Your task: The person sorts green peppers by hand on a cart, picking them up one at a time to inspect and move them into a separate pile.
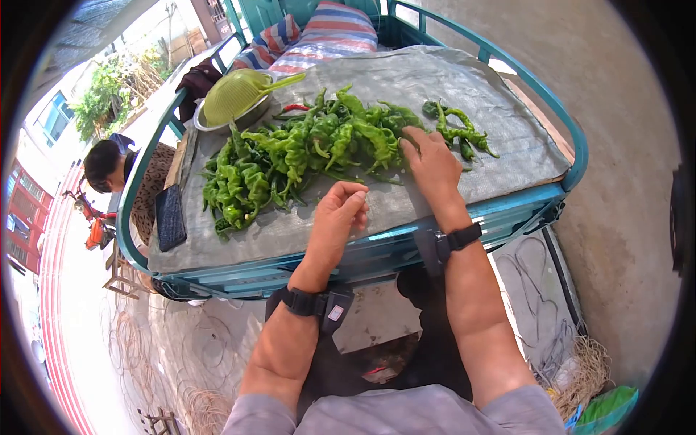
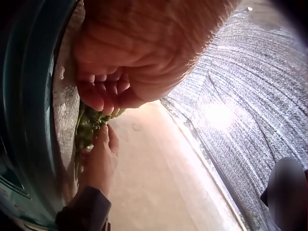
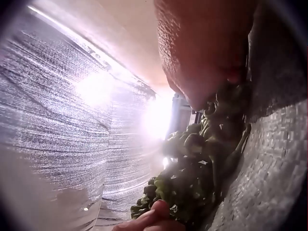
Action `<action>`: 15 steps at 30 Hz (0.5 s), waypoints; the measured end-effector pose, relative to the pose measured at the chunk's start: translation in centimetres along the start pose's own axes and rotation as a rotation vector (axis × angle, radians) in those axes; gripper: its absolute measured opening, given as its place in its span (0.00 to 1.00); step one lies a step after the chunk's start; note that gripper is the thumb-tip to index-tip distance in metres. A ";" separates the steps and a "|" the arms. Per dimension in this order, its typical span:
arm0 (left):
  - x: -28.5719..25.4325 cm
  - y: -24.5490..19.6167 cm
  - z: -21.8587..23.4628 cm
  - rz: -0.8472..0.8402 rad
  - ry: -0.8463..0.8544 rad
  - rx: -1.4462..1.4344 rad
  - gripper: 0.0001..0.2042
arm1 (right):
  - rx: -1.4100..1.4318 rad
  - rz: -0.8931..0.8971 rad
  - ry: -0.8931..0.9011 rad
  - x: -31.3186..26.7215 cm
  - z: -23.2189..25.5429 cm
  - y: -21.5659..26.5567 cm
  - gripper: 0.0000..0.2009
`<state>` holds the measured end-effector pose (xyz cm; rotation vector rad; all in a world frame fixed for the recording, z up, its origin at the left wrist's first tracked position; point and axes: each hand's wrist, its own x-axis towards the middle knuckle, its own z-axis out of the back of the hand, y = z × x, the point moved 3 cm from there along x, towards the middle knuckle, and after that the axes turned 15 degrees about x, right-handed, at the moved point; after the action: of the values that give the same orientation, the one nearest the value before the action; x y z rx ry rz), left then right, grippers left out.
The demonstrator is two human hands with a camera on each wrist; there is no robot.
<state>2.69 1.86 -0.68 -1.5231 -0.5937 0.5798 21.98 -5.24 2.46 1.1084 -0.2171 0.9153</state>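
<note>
Green peppers lie heaped on a grey woven sheet, with one red pepper at the heap's back edge. My left hand hovers in front of the heap, fingers curled and thumb against them; the left wrist view shows this hand without a visible object between the fingertips. At the heap's right edge, my right hand touches peppers with fingers extended and slightly bent. Its palm side is hidden. In the right wrist view, this hand is above dark green peppers.
A smaller group of peppers lies right of the heap. A yellow-green strainer rests on a metal bowl at the back left. A dark phone lies near the left edge. Teal rails surround the cart bed; a person is beyond them.
</note>
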 end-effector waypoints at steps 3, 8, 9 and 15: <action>-0.2 0.0 0.1 0.001 0.008 -0.005 0.08 | -0.020 -0.085 0.015 0.2 -0.6 -0.1 0.13; -0.5 -0.2 0.2 0.001 0.019 -0.015 0.08 | 0.338 -0.118 -0.176 0.6 -0.6 -0.9 0.16; -0.5 -0.2 0.3 0.002 0.020 -0.011 0.08 | 0.517 -0.148 -0.175 0.7 -0.2 -0.8 0.19; -0.4 -0.2 0.0 -0.002 0.020 0.010 0.08 | 0.770 -0.248 -0.281 -0.2 2.4 -1.7 0.19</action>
<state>2.42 1.55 -0.48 -1.5172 -0.5758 0.5649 23.75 -7.61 2.26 1.9326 0.0599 0.6187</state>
